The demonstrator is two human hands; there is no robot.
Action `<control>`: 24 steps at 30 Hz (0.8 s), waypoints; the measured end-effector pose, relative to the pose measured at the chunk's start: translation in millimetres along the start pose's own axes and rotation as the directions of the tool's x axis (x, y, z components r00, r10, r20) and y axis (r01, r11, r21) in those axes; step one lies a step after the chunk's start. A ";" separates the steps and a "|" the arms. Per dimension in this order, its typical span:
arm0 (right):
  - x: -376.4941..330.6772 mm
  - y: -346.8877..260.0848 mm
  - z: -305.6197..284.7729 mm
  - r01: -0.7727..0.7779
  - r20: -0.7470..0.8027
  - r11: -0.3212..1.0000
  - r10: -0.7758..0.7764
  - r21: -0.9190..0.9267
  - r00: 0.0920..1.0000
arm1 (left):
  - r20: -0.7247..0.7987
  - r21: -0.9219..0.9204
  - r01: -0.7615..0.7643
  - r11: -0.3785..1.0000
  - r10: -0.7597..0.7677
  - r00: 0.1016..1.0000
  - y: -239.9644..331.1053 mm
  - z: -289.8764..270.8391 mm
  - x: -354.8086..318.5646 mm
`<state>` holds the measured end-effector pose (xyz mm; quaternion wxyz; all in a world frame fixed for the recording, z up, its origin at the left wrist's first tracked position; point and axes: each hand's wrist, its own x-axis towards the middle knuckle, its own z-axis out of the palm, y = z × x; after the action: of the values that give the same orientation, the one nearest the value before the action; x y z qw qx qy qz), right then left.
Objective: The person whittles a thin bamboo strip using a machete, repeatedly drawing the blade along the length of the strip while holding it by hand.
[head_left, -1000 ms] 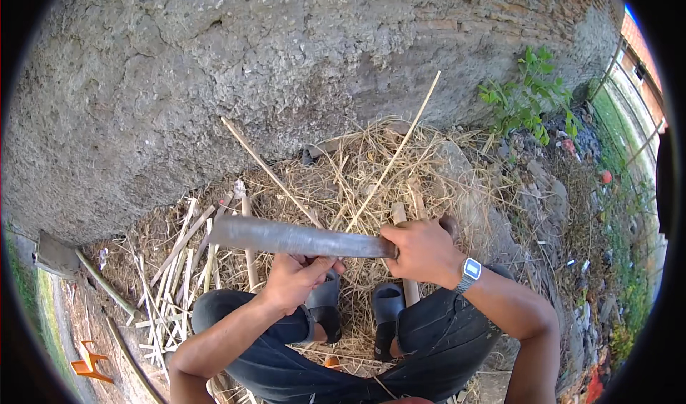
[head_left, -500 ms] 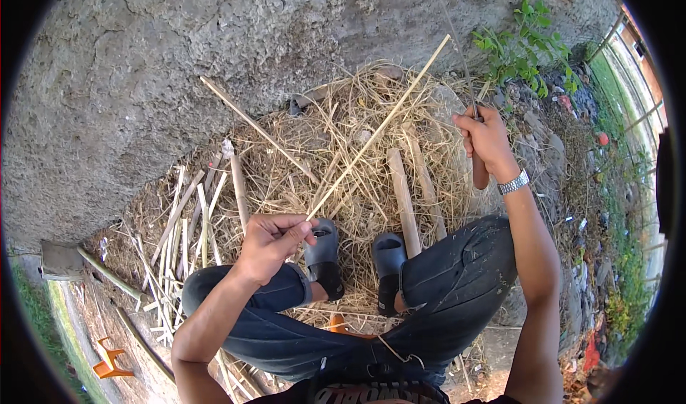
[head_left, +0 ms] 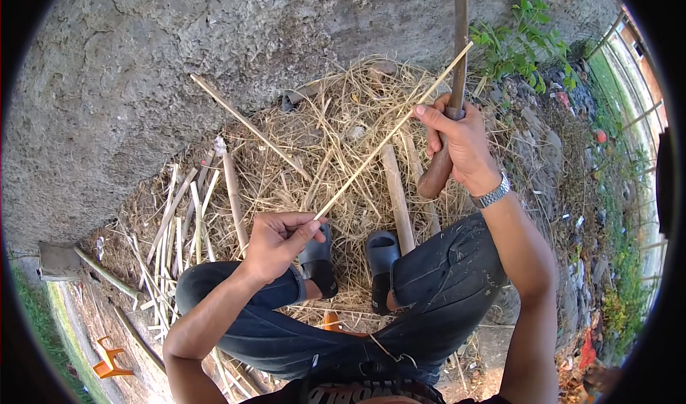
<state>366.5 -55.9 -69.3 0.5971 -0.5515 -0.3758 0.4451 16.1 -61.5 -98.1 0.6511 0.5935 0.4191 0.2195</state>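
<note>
The right hand (head_left: 461, 143) has swung the wooden-handled knife (head_left: 449, 97) up from lying flat a second ago to blade-upward, fingers wrapped tight round the handle. The left hand (head_left: 275, 241) now pinches one end of a thin bamboo strip (head_left: 389, 134), which slants across the straw pile (head_left: 336, 140) to the blade, so shaving looks under way.

Bare ground (head_left: 543, 147) by a rough grey wall, strewn with straw and cut sticks.

We see a heap of dry straw (head_left: 336, 140) spread on the ground at the foot of the wall. On and beside the straw lie pale split sticks (head_left: 175, 222), bunched at our left, one thicker stake (head_left: 396, 197) near the middle, and one long thin stick (head_left: 246, 125) lying slantwise. Our two dark sandals (head_left: 382, 250) stand on the straw. An orange plastic piece (head_left: 111, 357) lies at lower left, a green weed (head_left: 518, 43) grows at right.
</note>
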 end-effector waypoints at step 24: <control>-125.8 -102.6 -41.7 0.468 -0.284 0.854 -0.401 0.227 0.871 | 0.038 0.369 -0.427 0.825 0.446 0.894 38.2 -10.6 -149.2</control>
<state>377.3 -188.0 33.4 0.7952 -0.4057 -0.3515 0.2818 -66.7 -164.5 -18.4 0.4502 0.7791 0.3218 0.2947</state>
